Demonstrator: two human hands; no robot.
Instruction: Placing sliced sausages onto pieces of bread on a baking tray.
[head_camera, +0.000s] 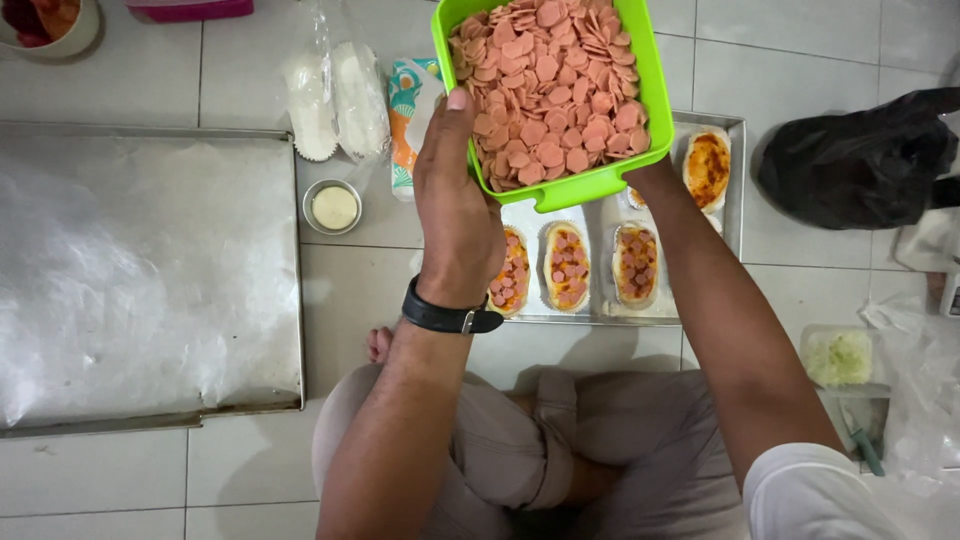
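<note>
My left hand (455, 205), with a black band on the wrist, grips the left edge of a lime-green box (600, 182), thumb on the rim. The box is held up and is full of pink sausage slices (545, 90). My right forearm reaches under the box's near right corner; only the wrist (648, 180) shows and the hand is hidden beneath the box. Below the box a metal tray (737, 190) holds small oval breads topped with sauce and sausage slices (566, 265), and one with sauce only (706, 168).
A large lined baking tray (150, 270) lies on the tiled floor at left. Near it sit a small tin of white sauce (333, 207) and a clear bag of paper cups (335, 100). At right are a black plastic bag (860, 170) and a tub of shredded cheese (840, 358).
</note>
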